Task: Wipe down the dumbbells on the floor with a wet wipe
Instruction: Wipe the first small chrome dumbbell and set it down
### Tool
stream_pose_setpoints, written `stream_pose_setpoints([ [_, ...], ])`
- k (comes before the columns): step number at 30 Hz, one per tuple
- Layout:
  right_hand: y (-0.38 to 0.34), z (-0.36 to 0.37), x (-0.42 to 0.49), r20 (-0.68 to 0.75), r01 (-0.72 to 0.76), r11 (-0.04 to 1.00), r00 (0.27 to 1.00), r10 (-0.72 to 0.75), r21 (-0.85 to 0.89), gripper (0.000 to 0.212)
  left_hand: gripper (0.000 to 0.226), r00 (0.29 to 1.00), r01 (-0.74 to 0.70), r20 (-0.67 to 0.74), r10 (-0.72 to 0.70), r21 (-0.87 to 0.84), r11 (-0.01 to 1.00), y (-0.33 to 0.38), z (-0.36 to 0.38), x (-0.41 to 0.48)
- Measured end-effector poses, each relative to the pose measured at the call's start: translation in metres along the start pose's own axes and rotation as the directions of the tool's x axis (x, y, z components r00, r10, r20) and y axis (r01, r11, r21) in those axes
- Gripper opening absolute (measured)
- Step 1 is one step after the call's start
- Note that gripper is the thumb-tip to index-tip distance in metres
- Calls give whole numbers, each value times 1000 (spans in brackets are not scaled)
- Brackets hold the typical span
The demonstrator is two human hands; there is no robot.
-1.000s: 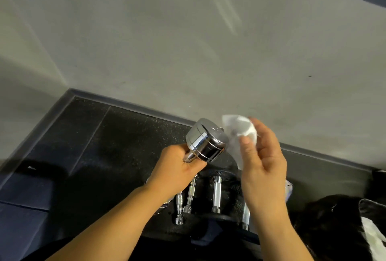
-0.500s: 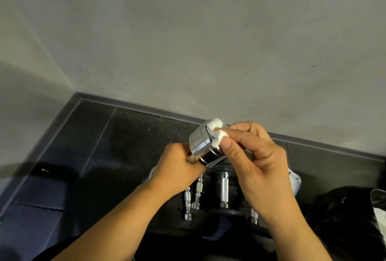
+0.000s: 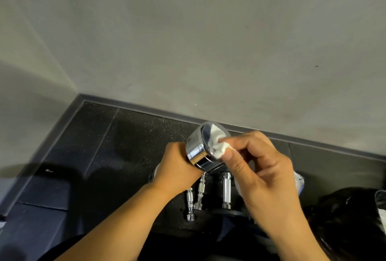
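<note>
My left hand [image 3: 177,166] grips the handle of a chrome dumbbell [image 3: 198,152] and holds it up over the floor, its round end tilted toward me and to the right. My right hand [image 3: 261,169] pinches a crumpled white wet wipe [image 3: 219,146] and presses it against the dumbbell's flat end face. The handle is hidden inside my left fist. Below my hands, other chrome bars lie on the black floor [image 3: 129,146]: two thin ones [image 3: 199,194] side by side and a thicker one [image 3: 226,189].
A grey wall [image 3: 188,41] with a dark baseboard [image 3: 146,108] stands close behind the dumbbell. A wall corner is at the left. A dark bag [image 3: 351,219] lies at the lower right, with a bluish-white packet [image 3: 299,181] peeking out behind my right hand.
My right hand brought the wipe from beside the dumbbell onto its end face and has slid it across that face. My left hand keeps its grip.
</note>
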State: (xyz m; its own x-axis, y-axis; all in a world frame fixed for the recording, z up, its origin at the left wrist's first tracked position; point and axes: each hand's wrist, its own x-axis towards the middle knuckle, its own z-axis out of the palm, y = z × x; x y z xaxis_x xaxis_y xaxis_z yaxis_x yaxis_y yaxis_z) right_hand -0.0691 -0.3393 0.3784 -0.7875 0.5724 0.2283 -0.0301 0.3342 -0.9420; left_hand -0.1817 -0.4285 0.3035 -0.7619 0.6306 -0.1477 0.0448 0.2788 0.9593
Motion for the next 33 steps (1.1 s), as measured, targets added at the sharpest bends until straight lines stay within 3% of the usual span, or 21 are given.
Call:
stream_pose_setpoints([
  [2, -8, 6, 1, 50, 49, 997, 998, -46, -52, 7, 21, 1000, 18, 21, -19, 54, 998, 0, 0, 1],
  [4, -11, 11, 10, 108, 66, 994, 993, -56, -87, 7, 22, 999, 23, 26, -25, 79, 997, 2, 0, 1],
  [6, -9, 13, 23, 148, 20, 996, 989, -8, -84, 7, 9, 998, -21, 59, 18, 59, 998, 1, 1, 0],
  [7, -7, 13, 30, 151, -17, 997, 988, 28, -74, 8, 16, 998, -27, 62, 25, 41, 999, 2, 2, -1],
  [9, 3, 11, 41, 114, -93, 995, 989, 98, -46, 11, 41, 999, -13, 52, 15, -22, 1000, -1, 4, -1],
  [11, 13, 7, 42, 49, -156, 988, 987, 154, 23, 7, 53, 999, -3, 33, 6, -73, 997, 0, 3, -2],
  [15, 22, 0, 19, -74, -165, 981, 982, 173, 98, 9, 37, 998, 57, -19, -59, -119, 991, 6, 0, -2],
  [18, 14, 4, 4, -96, -111, 989, 988, 120, 94, 6, 37, 994, 65, -75, -75, -128, 990, 9, -2, 0],
  [23, -5, 17, 13, 51, 13, 998, 999, -10, -64, 8, 24, 997, 67, -33, -70, -71, 995, 3, -3, 4],
  [26, -11, 23, 31, 181, 7, 993, 983, 15, -120, 9, 13, 1000, 7, 8, -7, 0, 1000, 1, 1, 3],
  [29, -3, 26, 48, 210, -78, 990, 973, 101, -115, 14, 33, 998, 19, 64, -19, 6, 1000, -2, 3, 0],
  [33, 13, 18, 61, 104, -312, 950, 946, 309, 19, 17, 55, 997, 14, 75, -7, -94, 995, -1, 4, -3],
])
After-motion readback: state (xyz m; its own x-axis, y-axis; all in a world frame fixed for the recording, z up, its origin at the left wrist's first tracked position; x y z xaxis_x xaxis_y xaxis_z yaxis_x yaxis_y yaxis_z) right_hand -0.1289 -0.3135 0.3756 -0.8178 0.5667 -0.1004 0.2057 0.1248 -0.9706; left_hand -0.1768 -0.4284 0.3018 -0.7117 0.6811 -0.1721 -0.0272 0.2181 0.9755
